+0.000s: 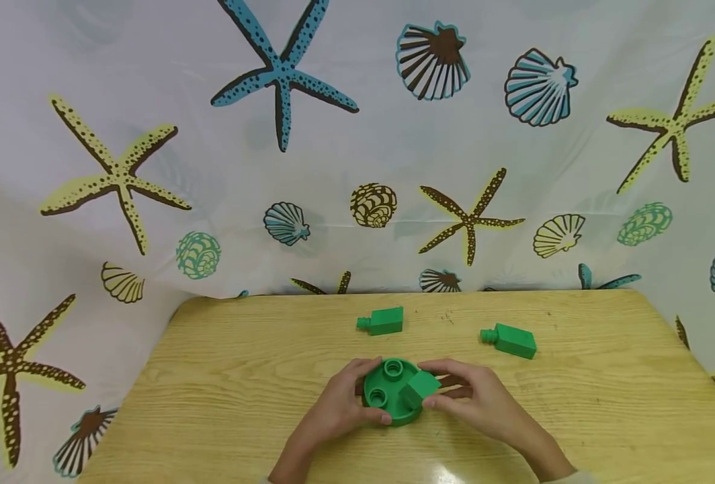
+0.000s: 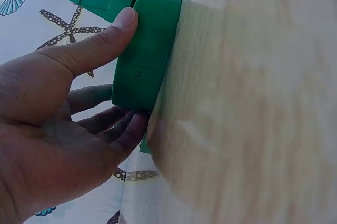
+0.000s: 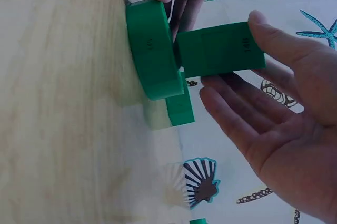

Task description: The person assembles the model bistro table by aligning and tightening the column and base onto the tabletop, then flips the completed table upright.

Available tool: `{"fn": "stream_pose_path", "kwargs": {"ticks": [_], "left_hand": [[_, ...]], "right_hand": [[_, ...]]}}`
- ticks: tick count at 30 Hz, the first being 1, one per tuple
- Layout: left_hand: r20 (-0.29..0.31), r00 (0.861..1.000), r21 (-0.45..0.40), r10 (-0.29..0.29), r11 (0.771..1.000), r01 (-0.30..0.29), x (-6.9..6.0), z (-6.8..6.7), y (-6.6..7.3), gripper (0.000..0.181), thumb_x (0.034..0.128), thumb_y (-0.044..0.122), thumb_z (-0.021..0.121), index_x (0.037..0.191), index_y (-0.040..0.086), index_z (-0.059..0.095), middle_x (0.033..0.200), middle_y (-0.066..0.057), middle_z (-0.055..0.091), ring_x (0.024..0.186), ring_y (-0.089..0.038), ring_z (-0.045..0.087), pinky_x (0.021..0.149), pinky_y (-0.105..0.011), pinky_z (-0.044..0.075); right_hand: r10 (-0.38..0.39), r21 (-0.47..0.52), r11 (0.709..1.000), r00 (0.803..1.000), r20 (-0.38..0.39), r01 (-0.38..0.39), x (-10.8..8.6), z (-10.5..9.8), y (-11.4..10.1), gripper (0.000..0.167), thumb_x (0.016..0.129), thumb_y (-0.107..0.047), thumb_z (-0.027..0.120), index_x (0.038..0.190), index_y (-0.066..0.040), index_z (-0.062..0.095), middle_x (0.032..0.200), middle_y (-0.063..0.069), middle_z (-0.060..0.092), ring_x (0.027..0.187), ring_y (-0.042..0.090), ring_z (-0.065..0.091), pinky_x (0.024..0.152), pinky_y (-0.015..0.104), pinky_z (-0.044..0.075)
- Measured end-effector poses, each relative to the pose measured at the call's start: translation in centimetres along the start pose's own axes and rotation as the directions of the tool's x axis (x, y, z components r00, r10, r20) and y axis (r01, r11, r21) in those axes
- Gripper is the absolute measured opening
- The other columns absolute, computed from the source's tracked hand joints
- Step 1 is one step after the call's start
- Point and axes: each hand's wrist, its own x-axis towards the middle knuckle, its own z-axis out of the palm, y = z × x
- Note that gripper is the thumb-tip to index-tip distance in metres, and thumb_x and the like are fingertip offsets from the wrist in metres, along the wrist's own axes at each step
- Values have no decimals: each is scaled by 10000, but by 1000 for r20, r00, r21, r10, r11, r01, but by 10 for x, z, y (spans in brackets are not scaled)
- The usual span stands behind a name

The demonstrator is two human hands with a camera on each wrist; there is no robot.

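Note:
A round green base (image 1: 398, 384) lies on the table, two threaded round sockets showing on its top. My left hand (image 1: 344, 402) grips its left side, thumb at the front and fingers round the back. On the base's right part stands a rectangular green block (image 1: 421, 388), tilted slightly. My right hand (image 1: 480, 398) pinches this block between thumb and fingers. In the right wrist view the block (image 3: 224, 50) meets the base (image 3: 152, 50) end-on; its lower end is hidden, so I cannot tell how deep it sits.
Behind the base lies one green block with a threaded peg (image 1: 386, 321). Another such pegged block (image 1: 515, 341) lies farther right. The wooden table (image 1: 242, 363) is backed by a white cloth (image 1: 345, 148) printed with starfish and shells.

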Motion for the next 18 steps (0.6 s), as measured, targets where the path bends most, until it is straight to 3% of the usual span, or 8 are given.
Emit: {"fn": "stream_pose_path", "kwargs": {"ticks": [4, 8, 13, 18], "left_hand": [[4, 1000, -7, -4, 1000, 4, 0, -1, 0, 941, 748, 168, 946, 1520, -33, 448, 1448, -192, 501, 1306, -352, 538, 1043, -454, 501], [-1, 1000, -14, -2, 1000, 2, 2, -2, 0, 939, 742, 153, 948, 1516, -36, 451, 1437, -190, 509, 1304, -356, 542, 1044, -445, 502], [1, 1000, -13, -13, 1000, 13, 2, 0, -1, 938, 741, 161, 949, 1514, -37, 455, 1433, -193, 512, 1301, -358, 544, 1042, -448, 503], [1, 1000, -15, -29, 999, 29, 2, 0, 0, 935, 744, 161, 948, 1517, -26, 457, 1436, -189, 510, 1289, -350, 551, 1034, -444, 511]], "right_hand": [[-24, 7, 1000, 999, 25, 24, 0, -3, -1, 457, 971, -152, 728, 1376, 31, 619, 1371, 220, 623, 1139, 320, 685, 915, 316, 578], [-42, 18, 999, 998, 51, 41, 0, -7, 0, 421, 1021, -131, 656, 1399, 45, 594, 1410, 220, 594, 1255, 337, 609, 947, 304, 557], [-33, 52, 998, 998, 49, 31, 0, -6, 2, 403, 1025, -120, 650, 1397, 28, 603, 1416, 221, 589, 1331, 306, 547, 991, 322, 530], [-2, 102, 995, 1000, 14, 1, 2, -2, 4, 374, 978, -140, 724, 1327, -25, 655, 1345, 165, 649, 1260, 268, 619, 974, 345, 545]]}}
